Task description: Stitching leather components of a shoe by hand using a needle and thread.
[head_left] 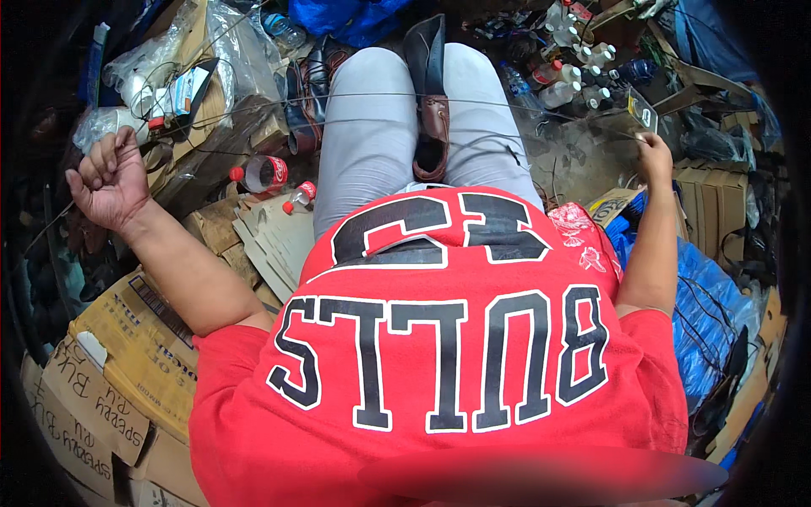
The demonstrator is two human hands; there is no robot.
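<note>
Here, the shoe sits between left hand and right hand.

Left hand out at 9–10 o'clock, palm turned up to camera, fingers curled in, thumb on the outer side; left forearm bare, angled toward 10–11 o'clock off a bent elbow. Right hand at 2–3 o'clock, thumb and finger pinched, right forearm aimed near 12. Arms spread wide apart, left knee and right knee side by side up around 12.
</note>
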